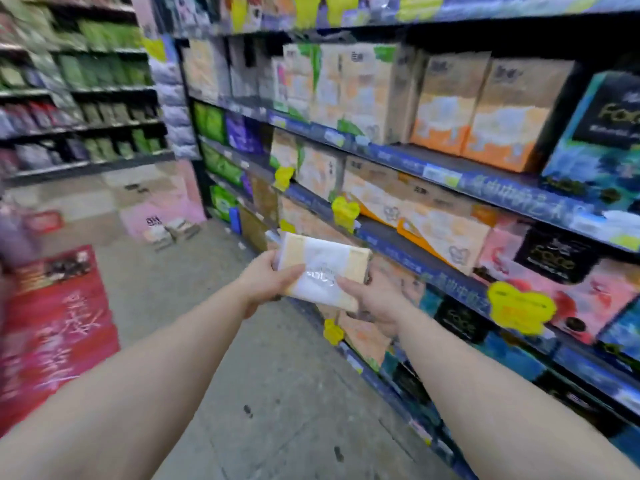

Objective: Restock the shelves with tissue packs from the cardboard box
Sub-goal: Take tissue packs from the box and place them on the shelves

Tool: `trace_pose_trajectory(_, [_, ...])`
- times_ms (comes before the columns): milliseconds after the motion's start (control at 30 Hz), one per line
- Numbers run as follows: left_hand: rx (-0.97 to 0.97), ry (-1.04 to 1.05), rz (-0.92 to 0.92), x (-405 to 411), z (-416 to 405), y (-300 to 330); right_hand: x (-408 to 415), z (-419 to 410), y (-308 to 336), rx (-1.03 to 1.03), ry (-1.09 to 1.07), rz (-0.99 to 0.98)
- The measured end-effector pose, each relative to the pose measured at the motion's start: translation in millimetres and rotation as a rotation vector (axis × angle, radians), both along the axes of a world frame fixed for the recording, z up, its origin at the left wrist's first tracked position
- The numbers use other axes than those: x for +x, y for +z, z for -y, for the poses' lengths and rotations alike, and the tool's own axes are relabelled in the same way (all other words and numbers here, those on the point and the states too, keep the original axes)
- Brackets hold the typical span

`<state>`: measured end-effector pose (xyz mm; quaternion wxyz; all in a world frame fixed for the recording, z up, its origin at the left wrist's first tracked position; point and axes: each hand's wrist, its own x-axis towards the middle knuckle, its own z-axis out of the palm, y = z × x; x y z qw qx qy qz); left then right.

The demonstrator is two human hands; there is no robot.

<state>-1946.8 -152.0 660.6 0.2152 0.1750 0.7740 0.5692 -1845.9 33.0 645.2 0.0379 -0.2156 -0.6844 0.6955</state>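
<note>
A flat tissue pack [323, 268], white in the middle with pale yellow ends, is held out in front of me at waist height. My left hand [266, 280] grips its left end, thumb on top. My right hand [372, 299] holds its lower right corner from beneath, thumb on the top face. The pack hovers in the aisle just short of the lower shelf [408, 252] of the tissue rack on my right, where orange-and-white tissue packs [436, 220] lie stacked. The cardboard box is not in view.
The rack on the right has several tiers with blue price strips and yellow tags [519, 306]. A red display stack [55, 327] stands at the left, and a pink stack [159, 206] stands at the aisle's far end. Grey floor [270, 393] runs between them.
</note>
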Motion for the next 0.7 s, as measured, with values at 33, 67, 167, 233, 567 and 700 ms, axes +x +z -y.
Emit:
trace_pose_trajectory(33, [0.008, 0.018, -0.018, -20.8, 20.2, 6.8, -26.1, 16.4, 7.6, -0.049, 0.026, -0.002])
trace_pose_trajectory(67, [0.017, 0.036, -0.032, -40.2, 38.7, 12.3, -51.0, 32.0, 15.7, -0.092, 0.052, 0.003])
trace_pose_trajectory(167, [0.045, 0.105, -0.076, -97.8, 82.1, 19.9, -124.1, 65.4, 27.5, -0.101, 0.131, -0.02])
trace_pose_trajectory(233, [0.075, 0.135, -0.089, -134.2, 104.8, 20.9, -168.0, 82.4, 33.1, -0.068, 0.188, -0.05])
trace_pose_trajectory(567, [0.03, 0.383, -0.089, -359.2, 154.4, 29.0, -431.0, 122.9, 25.9, -0.007, 0.389, -0.119])
trace_pose_trajectory(700, [0.039, 0.446, -0.072, -464.6, 168.2, 47.6, -556.7, 138.8, 50.6, 0.065, 0.458, -0.152])
